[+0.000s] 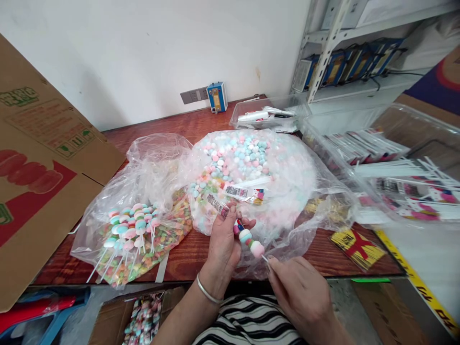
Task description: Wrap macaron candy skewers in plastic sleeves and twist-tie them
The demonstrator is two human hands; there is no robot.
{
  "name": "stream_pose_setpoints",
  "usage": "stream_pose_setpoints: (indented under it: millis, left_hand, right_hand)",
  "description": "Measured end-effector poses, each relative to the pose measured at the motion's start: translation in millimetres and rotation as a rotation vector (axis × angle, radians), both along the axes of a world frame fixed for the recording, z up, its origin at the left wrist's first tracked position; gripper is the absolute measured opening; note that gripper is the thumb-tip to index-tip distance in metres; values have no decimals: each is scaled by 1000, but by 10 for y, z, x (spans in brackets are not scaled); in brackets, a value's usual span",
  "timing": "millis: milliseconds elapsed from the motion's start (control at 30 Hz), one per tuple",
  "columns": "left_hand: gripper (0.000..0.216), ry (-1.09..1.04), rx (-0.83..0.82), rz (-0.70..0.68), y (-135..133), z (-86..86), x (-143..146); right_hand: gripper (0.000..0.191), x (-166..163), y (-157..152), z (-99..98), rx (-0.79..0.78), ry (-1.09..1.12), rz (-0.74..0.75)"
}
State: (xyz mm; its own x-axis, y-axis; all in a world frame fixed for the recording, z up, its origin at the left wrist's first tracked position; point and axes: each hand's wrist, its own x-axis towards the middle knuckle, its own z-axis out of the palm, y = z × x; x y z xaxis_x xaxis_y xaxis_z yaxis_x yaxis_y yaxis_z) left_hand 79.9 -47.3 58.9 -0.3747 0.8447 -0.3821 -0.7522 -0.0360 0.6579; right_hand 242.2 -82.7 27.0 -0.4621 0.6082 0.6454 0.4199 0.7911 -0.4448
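Note:
My left hand, with a bangle at its wrist, is closed on a small clear printed wrapper. Just below the fingers of that hand is a candy skewer of stacked pink, blue, white and green pieces; whether its top lies inside the wrapper I cannot tell. Its thin white stick is pinched between the thumb and fingers of my right hand. Behind my hands lies a big clear bag of pastel candies. More printed wrappers rest on top of it.
Finished-looking candy skewers lie on a bag of colourful candy rings at left. A cardboard box stands beyond them. At right are a clear bin of sticks and wrappers and gold twist ties. Below, a carton holds wrapped candies.

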Motion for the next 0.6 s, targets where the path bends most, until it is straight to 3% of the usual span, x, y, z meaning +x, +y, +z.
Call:
stream_pose_setpoints:
  millis: [67, 200, 367, 433, 500, 567, 600]
  left_hand:
    - [24, 20, 29, -54, -12, -21, 7]
    - [28, -33, 95, -126, -38, -50, -6]
    - [36, -190, 131, -188, -49, -14, -17]
    - [32, -191, 108, -185, -41, -11, -9]
    - [27, -179, 59, -159, -27, -23, 0]
    - [24, -185, 0, -124, -10, -40, 5]
    - [23, -192, -24, -108, -2, -47, 5]
  right_hand:
    - [12, -4, -6, 11, -297, 87, -11]
    - [33, -27, 3, -10, -972, 320, 17]
    - [38, -97, 23, -23, -1684, 721, 261]
    - [34, -125, 19, -3, -1787, 796, 334]
    - [32, -143, 10, 5, -1748, 778, 338]
    - [30, -144, 4, -14, -1534, 623, 276]
    - [28, -136, 5, -33, -1350, 506, 229]
